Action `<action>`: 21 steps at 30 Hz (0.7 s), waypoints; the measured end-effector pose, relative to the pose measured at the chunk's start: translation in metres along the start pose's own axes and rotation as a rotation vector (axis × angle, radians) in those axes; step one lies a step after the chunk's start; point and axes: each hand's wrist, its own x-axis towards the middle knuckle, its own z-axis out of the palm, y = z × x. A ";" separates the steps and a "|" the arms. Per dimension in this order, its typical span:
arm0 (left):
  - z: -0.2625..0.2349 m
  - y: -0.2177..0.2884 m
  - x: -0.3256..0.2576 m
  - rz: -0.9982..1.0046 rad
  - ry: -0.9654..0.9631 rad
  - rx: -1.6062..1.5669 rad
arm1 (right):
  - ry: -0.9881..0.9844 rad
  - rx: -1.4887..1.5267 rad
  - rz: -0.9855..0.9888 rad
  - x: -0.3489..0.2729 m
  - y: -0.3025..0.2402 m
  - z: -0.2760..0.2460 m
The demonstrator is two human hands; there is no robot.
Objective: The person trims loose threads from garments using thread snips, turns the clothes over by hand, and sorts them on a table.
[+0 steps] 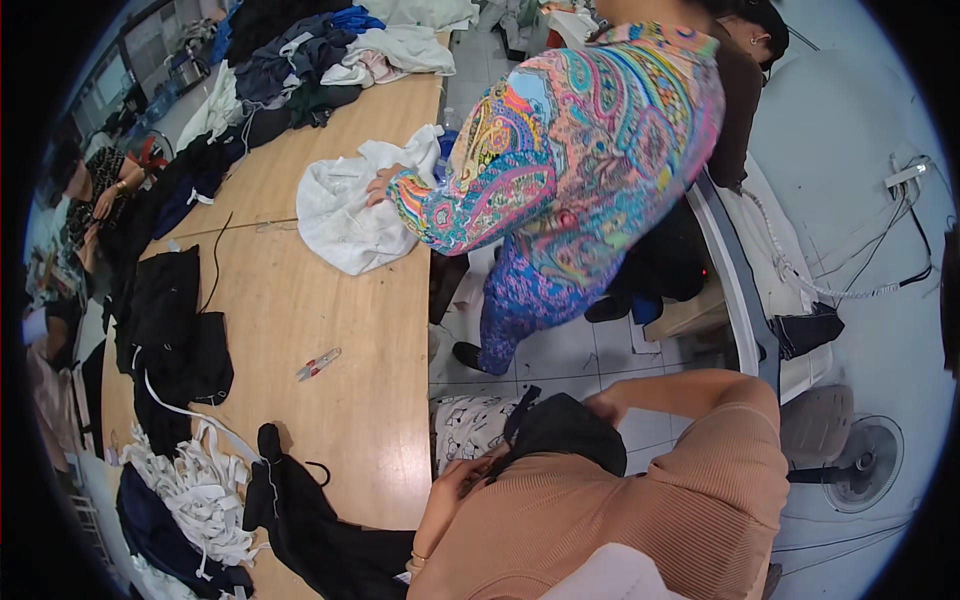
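Dark black cloth [565, 435] is bunched in front of my brown ribbed top. At its right edge my right hand [606, 404] is closed on it, the fingertips partly hidden. My left hand [465, 478] is bent close to the cloth's left side, beside the table edge; whether its fingers hold anything I cannot tell. Below the black cloth, a white fabric with dark print [470, 430] hangs by the table. Near my left forearm, a long black garment [320, 530] lies across the table's near end. Thread snips with red handles [318, 365] rest on the wooden table [370, 420].
A co-worker in a colourful paisley top [590, 150] stands ahead, one hand on white cloth [350, 220]. Garment heaps [300, 60] cover the table's far end. Black garments [170, 330] and white strips [190, 480] lie left. A fan [865, 465] stands right.
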 end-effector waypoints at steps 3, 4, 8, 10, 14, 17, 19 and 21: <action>0.013 -0.015 -0.006 -0.023 0.062 -0.105 | 0.139 -0.263 0.030 -0.042 -0.040 0.040; 0.015 -0.018 -0.005 -0.022 0.073 -0.133 | 0.139 -0.257 0.023 -0.045 -0.046 0.043; 0.024 -0.039 -0.002 -0.027 0.113 -0.170 | 0.248 -0.432 -0.100 -0.047 -0.069 0.055; 0.028 -0.026 0.001 -0.174 0.167 -0.450 | 0.259 -0.486 -0.134 -0.049 -0.081 0.061; 0.022 -0.034 0.014 -0.279 0.188 -0.412 | 0.214 -0.660 -0.104 -0.050 -0.098 0.062; 0.020 -0.026 0.026 -0.257 0.202 -0.352 | 0.164 -0.777 -0.008 -0.028 -0.111 0.040; 0.022 -0.029 0.024 -0.218 0.208 -0.345 | 0.125 -0.830 0.124 -0.017 -0.119 0.033; 0.020 -0.026 0.021 -0.183 0.246 -0.170 | 0.151 -0.858 0.160 -0.010 -0.129 0.026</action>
